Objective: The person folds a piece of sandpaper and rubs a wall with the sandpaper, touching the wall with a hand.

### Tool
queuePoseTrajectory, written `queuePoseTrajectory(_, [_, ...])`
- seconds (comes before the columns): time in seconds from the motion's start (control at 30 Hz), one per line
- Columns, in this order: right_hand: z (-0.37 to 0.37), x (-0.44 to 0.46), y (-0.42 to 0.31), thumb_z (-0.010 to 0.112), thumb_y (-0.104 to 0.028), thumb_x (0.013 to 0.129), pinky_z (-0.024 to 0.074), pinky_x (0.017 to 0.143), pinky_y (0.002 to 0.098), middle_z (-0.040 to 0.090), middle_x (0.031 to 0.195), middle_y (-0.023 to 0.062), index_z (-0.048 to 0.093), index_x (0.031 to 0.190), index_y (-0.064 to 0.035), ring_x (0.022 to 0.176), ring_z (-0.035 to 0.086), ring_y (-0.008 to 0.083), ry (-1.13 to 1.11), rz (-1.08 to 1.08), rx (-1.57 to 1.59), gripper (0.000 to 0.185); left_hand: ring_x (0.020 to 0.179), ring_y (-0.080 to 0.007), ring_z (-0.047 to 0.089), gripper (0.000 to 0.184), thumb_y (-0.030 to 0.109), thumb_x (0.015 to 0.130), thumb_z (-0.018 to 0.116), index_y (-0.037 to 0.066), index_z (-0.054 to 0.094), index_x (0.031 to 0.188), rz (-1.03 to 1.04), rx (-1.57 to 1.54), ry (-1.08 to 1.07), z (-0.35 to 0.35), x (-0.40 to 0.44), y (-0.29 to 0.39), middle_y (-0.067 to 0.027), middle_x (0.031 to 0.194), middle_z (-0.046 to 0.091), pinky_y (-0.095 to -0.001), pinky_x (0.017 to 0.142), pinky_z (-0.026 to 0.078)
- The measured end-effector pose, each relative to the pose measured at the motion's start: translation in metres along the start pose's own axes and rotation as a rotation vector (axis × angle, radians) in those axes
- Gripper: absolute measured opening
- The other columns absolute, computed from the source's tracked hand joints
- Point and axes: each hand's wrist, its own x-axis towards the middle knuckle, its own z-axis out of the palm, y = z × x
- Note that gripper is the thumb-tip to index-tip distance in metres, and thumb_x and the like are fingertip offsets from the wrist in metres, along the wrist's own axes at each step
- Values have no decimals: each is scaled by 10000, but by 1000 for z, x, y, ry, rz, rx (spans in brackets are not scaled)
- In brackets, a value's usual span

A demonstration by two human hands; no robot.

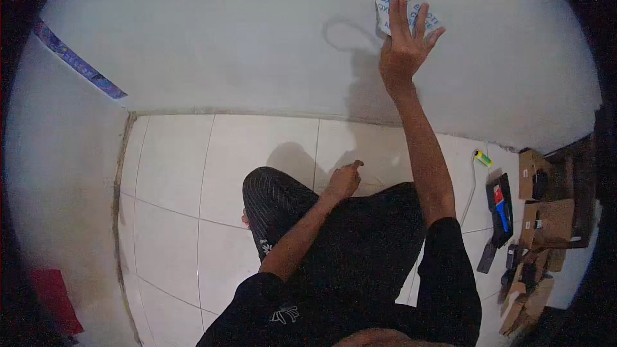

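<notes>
High on the pale wall (257,51), the right hand (403,54) lies flat, fingers spread across what looks like a blue-lettered sandpaper sheet (412,13), probably so that the palm presses it evenly against the plaster. Between the bent knees (273,193), the left hand (344,181) sits low, perhaps just out of the way; whether its half-curled fingers grip anything, I cannot tell.

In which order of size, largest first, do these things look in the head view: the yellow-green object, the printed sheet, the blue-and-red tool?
1. Printed sheet, although the right hand partly covers it
2. Blue-and-red tool
3. Yellow-green object

This ranks apparent size only.
</notes>
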Motion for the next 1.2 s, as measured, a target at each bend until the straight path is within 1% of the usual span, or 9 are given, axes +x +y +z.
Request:
queuePoseTrajectory(0.17, [13, -70, 2, 558, -91, 859, 39, 1115, 688, 391, 1500, -84, 474, 1405, -178, 1429, 261, 322, -138, 75, -50, 559, 842, -401, 649, 324, 64, 867, 532, 32, 546, 1189, -12, -6, -17, -5, 0, 0, -241, 924, 651, -491, 760, 522])
queuePoseTrajectory(0.47, [-2, 11, -5, 540, -81, 852, 85, 1088, 716, 413, 1489, -55, 473, 1405, -169, 1423, 266, 341, 31, 89, -28, 565, 830, -375, 650, 366, 43, 843, 556, 44, 530, 1208, -5, -31, -90, -1, -3, -4, -200, 890, 664, -461, 742, 521])
queuePoseTrajectory(0.63, [-7, -54, 3, 508, -90, 892, 95, 1089, 713, 375, 1513, -57, 455, 1420, -188, 1417, 274, 340, -217, 80, -79, 540, 833, -368, 650, 407, 24, 829, 567, 52, 516, 1232, 5, -12, -60, -6, -1, 4, -189, 874, 671, -449, 762, 516])
queuePoseTrajectory(0.73, [-2, -26, 5, 490, -101, 903, 85, 1096, 707, 384, 1507, -64, 453, 1422, -198, 1423, 266, 335, -105, 85, -104, 529, 861, -378, 645, 430, 17, 822, 574, 49, 509, 1246, -72, -16, -123, -7, 0, 5, -192, 877, 670, -461, 790, 507])
queuePoseTrajectory(0.83, [-7, 38, -1, 490, -88, 874, 40, 1121, 670, 387, 1506, -67, 435, 1435, -186, 1448, 222, 308, 62, 95, 3, 573, 819, -385, 648, 408, 31, 832, 544, 45, 520, 1239, 50, 50, -55, 6, 3, -11, -205, 879, 665, -469, 765, 513])
queuePoseTrajectory(0.97, [-13, 7, -1, 538, -31, 833, 59, 1136, 648, 388, 1507, -56, 441, 1427, -168, 1449, 228, 275, -149, 46, -126, 618, 875, -383, 638, 383, 70, 851, 513, 43, 533, 1232, -52, 62, -109, -15, 3, 4, -215, 927, 657, -484, 807, 499])
queuePoseTrajectory(1.03, [1, -39, 7, 581, -19, 822, 90, 1132, 656, 400, 1499, -59, 441, 1424, -173, 1450, 224, 275, -108, -18, -56, 637, 881, -385, 641, 380, 48, 812, 553, 30, 553, 1191, -108, 42, -111, -11, 0, 6, -236, 892, 648, -497, 803, 494])
queuePoseTrajectory(1.13, [-5, -41, 16, 592, -31, 839, 103, 1131, 661, 378, 1510, -73, 438, 1424, -170, 1451, 220, 263, -128, -74, -15, 621, 883, -391, 637, 411, 50, 816, 544, 30, 529, 1225, 86, 84, -25, -6, -6, -5, -219, 908, 650, -500, 800, 494])
queuePoseTrajectory(1.2, [-9, -7, 23, 577, -32, 851, 100, 1133, 662, 343, 1526, -78, 437, 1425, -170, 1453, 213, 262, -71, -80, -80, 606, 902, -391, 632, 411, 55, 819, 541, 32, 523, 1229, 19, 87, -119, -12, -1, -1, -214, 934, 648, -498, 809, 491])
